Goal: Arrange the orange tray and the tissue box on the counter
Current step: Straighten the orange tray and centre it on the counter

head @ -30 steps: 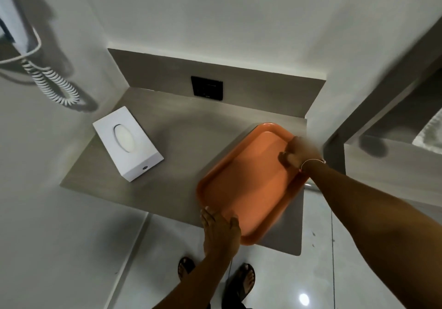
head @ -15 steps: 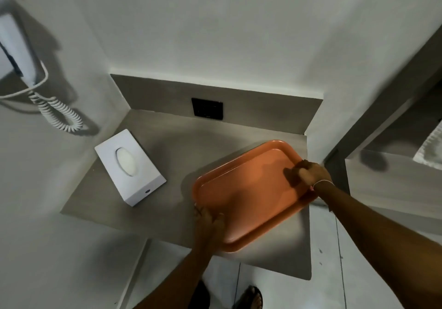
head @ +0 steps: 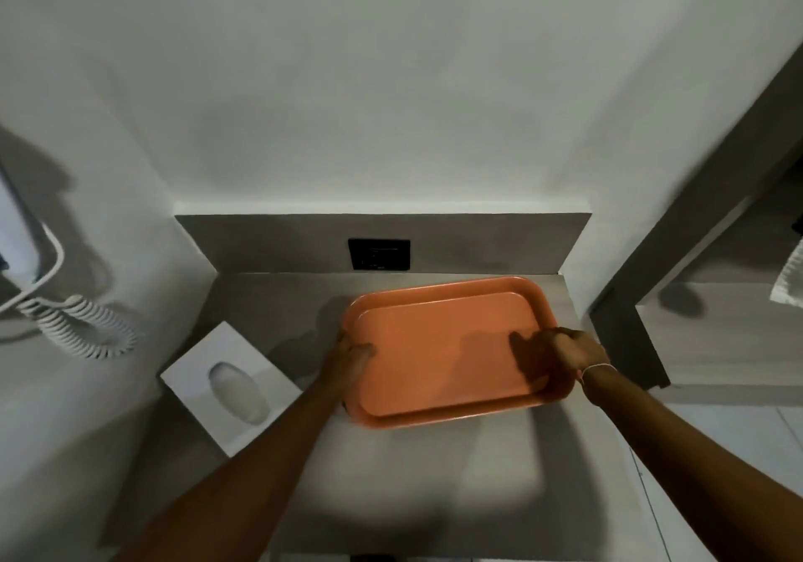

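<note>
The orange tray [head: 443, 344] lies on the grey counter [head: 391, 474], near its back right corner, long side roughly parallel to the back wall. My left hand [head: 350, 359] grips the tray's left rim. My right hand [head: 565, 355] grips its right rim, thumb inside the tray. A white tissue box [head: 228, 385] with an oval slot on top sits at an angle on the counter's left side, apart from the tray and from both hands.
A black wall socket [head: 379, 254] is set in the grey backsplash behind the tray. A white wall unit with a coiled cord [head: 82, 329] hangs on the left wall. To the right are a dark door frame [head: 630, 344] and a white towel [head: 788, 279].
The tray has turned from a diagonal lie over the front edge to square with the wall and moved back onto the counter. Both hands stayed on its rims. The camera has shifted forward.
</note>
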`<state>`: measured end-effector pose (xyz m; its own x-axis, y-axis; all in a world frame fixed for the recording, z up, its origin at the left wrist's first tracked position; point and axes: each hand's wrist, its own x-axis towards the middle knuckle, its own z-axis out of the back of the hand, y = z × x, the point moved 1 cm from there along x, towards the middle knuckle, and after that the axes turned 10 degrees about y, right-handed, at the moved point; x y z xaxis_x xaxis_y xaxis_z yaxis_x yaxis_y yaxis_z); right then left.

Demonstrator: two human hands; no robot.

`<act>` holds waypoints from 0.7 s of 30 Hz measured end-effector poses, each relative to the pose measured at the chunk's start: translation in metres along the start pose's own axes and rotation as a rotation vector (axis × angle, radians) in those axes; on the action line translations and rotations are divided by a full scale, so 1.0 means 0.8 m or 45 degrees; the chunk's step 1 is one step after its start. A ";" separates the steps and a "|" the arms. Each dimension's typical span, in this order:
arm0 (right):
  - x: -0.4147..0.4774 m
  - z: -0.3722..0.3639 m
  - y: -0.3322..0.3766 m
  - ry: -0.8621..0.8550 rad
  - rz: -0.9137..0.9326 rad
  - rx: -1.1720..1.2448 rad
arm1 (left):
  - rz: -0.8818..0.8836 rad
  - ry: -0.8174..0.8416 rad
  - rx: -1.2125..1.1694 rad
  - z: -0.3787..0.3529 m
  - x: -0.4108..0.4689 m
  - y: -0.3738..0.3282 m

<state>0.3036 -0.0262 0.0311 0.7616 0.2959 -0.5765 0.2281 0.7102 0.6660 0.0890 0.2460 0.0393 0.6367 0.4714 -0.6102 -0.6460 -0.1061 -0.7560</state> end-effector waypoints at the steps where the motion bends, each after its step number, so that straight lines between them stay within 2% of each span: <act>1: 0.000 -0.005 0.002 -0.016 -0.006 0.016 | 0.024 0.026 0.053 0.006 0.007 -0.007; 6: -0.001 -0.033 0.009 -0.067 -0.058 0.049 | 0.023 0.064 0.204 0.025 0.037 -0.030; 12: 0.010 -0.050 0.013 -0.094 -0.092 0.084 | -0.020 0.077 0.209 0.037 0.065 -0.034; 16: 0.015 -0.055 0.010 -0.094 -0.076 0.001 | -0.020 0.046 0.275 0.033 0.073 -0.031; 17: 0.016 -0.056 0.007 -0.089 -0.049 -0.113 | -0.033 0.034 0.394 0.030 0.073 -0.027; 19: 0.013 -0.063 -0.001 -0.128 0.040 -0.431 | -0.073 -0.013 0.859 0.018 0.063 -0.013; 21: -0.006 -0.081 -0.013 -0.163 0.199 -0.586 | -0.247 -0.087 1.205 -0.004 0.041 0.017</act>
<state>0.2583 0.0068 -0.0040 0.8403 0.3607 -0.4048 -0.1634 0.8804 0.4452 0.1025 0.2572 0.0078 0.7616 0.4592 -0.4572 -0.6227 0.7138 -0.3205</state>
